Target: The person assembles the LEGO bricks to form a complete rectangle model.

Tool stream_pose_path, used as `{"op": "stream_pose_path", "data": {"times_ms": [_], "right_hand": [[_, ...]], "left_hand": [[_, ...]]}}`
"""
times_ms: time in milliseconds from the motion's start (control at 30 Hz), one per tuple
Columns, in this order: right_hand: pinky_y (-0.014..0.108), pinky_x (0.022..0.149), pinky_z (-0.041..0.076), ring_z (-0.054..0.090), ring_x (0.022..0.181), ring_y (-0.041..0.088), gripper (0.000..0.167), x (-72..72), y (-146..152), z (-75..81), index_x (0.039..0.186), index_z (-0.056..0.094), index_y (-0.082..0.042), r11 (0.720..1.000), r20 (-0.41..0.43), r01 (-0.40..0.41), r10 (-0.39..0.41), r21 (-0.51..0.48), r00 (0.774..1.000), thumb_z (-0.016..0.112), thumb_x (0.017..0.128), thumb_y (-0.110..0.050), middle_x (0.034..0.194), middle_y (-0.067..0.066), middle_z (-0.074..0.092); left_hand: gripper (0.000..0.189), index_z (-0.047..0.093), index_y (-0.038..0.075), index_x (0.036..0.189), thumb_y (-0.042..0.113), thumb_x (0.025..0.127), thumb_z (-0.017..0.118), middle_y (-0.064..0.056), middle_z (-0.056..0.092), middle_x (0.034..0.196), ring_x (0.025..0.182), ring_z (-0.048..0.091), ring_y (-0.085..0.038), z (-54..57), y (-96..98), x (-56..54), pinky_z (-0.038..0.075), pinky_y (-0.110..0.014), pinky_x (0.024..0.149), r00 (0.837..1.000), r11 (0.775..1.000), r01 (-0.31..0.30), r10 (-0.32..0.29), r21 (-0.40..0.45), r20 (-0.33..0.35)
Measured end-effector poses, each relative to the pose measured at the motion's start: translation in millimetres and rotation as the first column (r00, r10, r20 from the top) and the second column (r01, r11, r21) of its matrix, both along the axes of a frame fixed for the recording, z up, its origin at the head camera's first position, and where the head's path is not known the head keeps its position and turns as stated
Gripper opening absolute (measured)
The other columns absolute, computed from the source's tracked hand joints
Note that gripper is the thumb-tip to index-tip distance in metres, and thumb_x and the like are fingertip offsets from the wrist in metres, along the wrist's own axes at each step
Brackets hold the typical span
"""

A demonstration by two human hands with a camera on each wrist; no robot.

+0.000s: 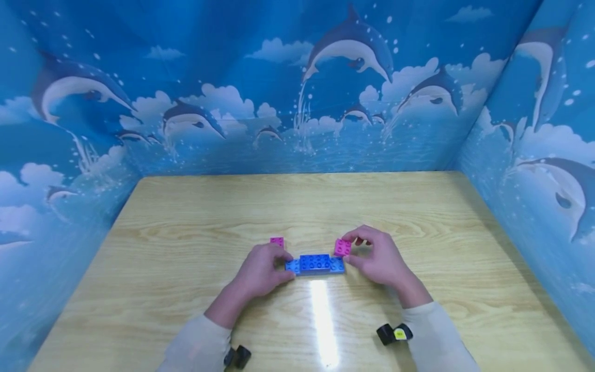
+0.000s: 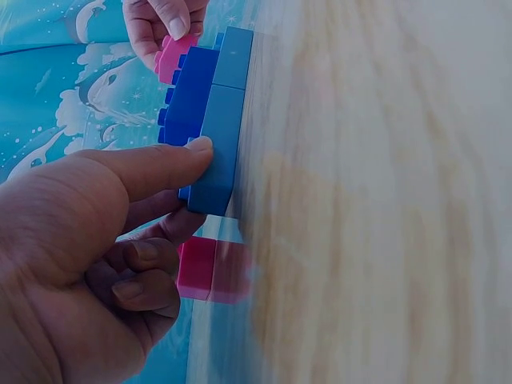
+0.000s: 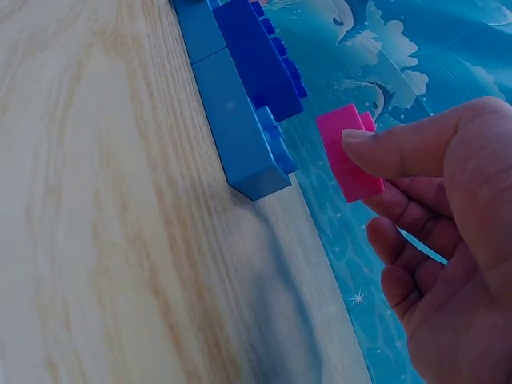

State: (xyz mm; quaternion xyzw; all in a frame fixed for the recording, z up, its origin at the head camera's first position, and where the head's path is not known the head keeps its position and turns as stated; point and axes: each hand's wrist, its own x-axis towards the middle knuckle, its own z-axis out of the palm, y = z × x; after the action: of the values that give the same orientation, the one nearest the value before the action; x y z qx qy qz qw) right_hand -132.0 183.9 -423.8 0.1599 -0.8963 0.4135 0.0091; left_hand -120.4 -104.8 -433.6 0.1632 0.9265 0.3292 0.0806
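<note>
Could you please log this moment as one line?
left hand: grips blue brick stack | right hand: pinches pink brick, apart from stack | second pink brick: on table

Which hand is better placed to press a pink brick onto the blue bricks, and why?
Probably the right hand: it pinches one pink brick near the bare studs at the right end of the blue bricks. The left hand grips their left end, so seems better suited to steadying them.
</note>
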Motion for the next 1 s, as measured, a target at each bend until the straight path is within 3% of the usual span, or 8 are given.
{"op": "stream_pose_path", "data": {"times_ms": [467, 1000], "right_hand": [[0.047, 0.084, 0.049, 0.06, 0.092, 0.023, 0.041, 2.9, 4, -11.0, 0.108, 0.072, -0.018, 0.989, -0.004, -0.141, 0.141, -0.046, 0.99, 0.083, 0.074, 0.001, 0.098, -0.011, 0.066], [0.044, 0.083, 0.051, 0.06, 0.093, 0.022, 0.041, 3.2, 2, -15.1, 0.11, 0.071, -0.02, 0.983, 0.036, -0.181, 0.183, -0.036, 0.983, 0.083, 0.075, -0.003, 0.103, -0.011, 0.065]], "left_hand": [[0.035, 0.075, 0.011, 0.107, 0.022, 0.076, 0.088, 0.0, 0.071, 0.103, 0.103, 0.063, -0.022, -1.7, -0.4, -0.2, 0.051, -0.044, 0.093, 1.0, 1.0, -0.006, 0.005, 0.008, 0.02], [0.035, 0.075, 0.011, 0.107, 0.023, 0.076, 0.088, 0.0, 0.071, 0.104, 0.104, 0.063, -0.021, -1.4, 0.1, 0.6, 0.051, -0.043, 0.094, 1.0, 1.0, -0.017, 0.017, 0.009, 0.023]]}}
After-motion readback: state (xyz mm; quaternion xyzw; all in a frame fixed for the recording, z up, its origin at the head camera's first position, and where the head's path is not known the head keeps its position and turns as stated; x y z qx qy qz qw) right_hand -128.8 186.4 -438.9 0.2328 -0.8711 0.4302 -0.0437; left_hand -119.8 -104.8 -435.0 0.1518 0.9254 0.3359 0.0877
